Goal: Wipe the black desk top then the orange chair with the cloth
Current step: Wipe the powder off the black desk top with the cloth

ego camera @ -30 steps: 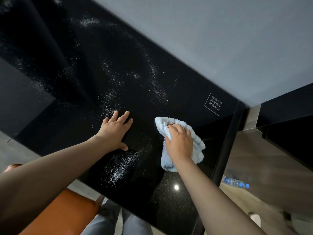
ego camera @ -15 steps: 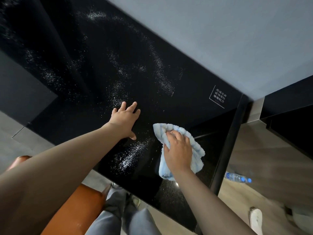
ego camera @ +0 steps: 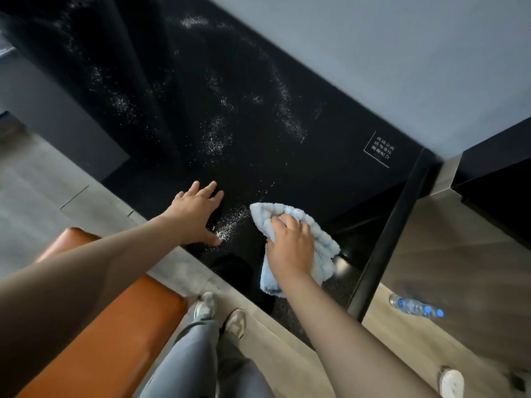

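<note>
1. Legs in grey trousers (ego camera: 186, 363), 2 pale shoes (ego camera: 204, 307) on the floor, just before the desk's front edge.
2. Orange chair (ego camera: 109, 326), lower left, under the left forearm, beside the legs.
3. Plastic water bottle (ego camera: 415, 307), lying on the floor to the right of the desk.
4. Right hand (ego camera: 290, 245): fingers curled round a bunched pale-blue cloth (ego camera: 323, 251), pressing it on the desk near the front right corner.
5. Left hand (ego camera: 195, 214): flat on the desk by the front edge, fingers straight and close together, thumb out, touching white powder (ego camera: 230, 222).
6. Black desk (ego camera: 287, 173): glossy, with more powder streaks farther back.
7. White printed label (ego camera: 380, 149), far right of the desk.
8. Grey wall (ego camera: 402, 53) behind.
</note>
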`<state>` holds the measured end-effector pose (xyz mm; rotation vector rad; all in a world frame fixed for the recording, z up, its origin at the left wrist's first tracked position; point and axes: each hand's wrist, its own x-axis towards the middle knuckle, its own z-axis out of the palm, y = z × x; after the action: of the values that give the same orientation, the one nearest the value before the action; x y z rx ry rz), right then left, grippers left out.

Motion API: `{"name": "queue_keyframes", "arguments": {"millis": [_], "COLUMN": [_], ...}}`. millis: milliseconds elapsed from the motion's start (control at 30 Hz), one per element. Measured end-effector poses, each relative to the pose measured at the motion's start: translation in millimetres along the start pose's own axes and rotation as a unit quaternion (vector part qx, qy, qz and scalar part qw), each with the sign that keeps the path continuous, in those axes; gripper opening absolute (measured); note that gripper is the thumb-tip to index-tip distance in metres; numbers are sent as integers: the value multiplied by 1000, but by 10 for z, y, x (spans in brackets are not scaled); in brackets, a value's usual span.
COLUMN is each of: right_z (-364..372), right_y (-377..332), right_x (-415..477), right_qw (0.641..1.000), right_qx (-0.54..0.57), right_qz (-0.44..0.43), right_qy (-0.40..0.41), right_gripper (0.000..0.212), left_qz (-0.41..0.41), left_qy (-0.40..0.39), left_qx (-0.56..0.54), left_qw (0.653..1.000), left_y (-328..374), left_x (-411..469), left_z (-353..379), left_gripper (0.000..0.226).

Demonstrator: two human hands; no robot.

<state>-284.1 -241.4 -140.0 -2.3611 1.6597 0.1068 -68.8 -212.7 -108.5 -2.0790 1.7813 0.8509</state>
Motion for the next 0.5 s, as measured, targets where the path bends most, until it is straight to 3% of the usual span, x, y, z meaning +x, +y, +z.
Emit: {"name": "queue_keyframes", "arguments": {"millis": [500], "right_z": [95], "right_y": [-256], "right_x": [-511], "right_qw": [1000], "right_qx": [-6], "right_qz": [2], "right_qy": [-2], "right_gripper": [42], "left_qz": [5], "left_qy": [-23], "left_qx": [84], "left_qw": [996], "left_y": [-163], "left_x": [-241], "left_z": [253], "left_gripper": [124]}}
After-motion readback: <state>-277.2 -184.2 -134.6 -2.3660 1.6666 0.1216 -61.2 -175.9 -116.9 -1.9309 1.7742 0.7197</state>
